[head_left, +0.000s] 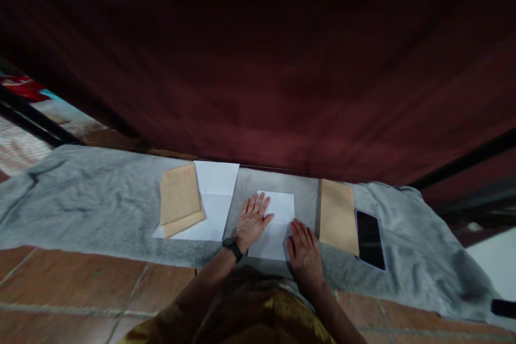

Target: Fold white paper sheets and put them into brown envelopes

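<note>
A white sheet of paper (274, 234), apparently folded, lies flat in front of me on a grey blanket (108, 199). My left hand (252, 221) rests on its upper left part with the fingers spread. At the paper's right edge lies my right hand (304, 252), its fingers stretched out and touching the sheet. Left of my hands is a larger white sheet (220, 188) with a crease across it. Brown envelopes (179, 193) overlap that sheet's left side. To the right sits another brown envelope or a stack of them (337, 217).
A phone or tablet with a dark screen (370, 239) lies beside the right-hand envelope. Dark red cloth (258, 91) hangs along the blanket's far edge. Dark bars (463, 158) stand at both sides. Terracotta floor tiles (80, 285) show at the near edge.
</note>
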A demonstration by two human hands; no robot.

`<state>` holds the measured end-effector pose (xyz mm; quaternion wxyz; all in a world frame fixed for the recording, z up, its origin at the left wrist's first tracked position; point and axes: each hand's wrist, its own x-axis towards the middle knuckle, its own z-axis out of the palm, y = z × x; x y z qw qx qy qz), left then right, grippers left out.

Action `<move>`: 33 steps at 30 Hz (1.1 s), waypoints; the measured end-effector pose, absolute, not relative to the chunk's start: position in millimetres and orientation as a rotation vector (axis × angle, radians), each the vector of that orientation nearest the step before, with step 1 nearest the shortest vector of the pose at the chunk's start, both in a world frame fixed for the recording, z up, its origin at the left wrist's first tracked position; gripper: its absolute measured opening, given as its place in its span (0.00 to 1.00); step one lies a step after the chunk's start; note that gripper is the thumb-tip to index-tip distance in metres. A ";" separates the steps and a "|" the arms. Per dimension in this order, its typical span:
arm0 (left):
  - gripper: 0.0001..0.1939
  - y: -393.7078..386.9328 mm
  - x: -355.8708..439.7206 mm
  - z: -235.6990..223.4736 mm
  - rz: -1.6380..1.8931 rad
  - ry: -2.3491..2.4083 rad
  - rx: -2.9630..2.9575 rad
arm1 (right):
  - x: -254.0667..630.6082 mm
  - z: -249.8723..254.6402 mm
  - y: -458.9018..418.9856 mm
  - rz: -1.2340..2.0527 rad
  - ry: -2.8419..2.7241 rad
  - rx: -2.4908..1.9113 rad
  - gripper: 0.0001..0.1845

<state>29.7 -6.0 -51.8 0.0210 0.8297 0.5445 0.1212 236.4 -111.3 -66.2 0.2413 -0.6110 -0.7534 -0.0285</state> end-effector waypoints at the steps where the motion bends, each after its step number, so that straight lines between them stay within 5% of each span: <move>1: 0.30 -7.7 25.9 -51.7 0.356 1.705 2.569 | 236.9 -65.6 -111.9 -0.077 -2.063 -1.678 0.25; 27: 0.28 -42.2 -0.1 -41.6 0.396 1.784 2.516 | 233.9 -63.5 -107.4 -0.031 -2.157 -1.653 0.26; 33: 0.26 -63.3 4.9 -40.5 0.327 1.334 2.666 | 233.4 -63.4 -107.9 -0.031 -2.156 -1.634 0.27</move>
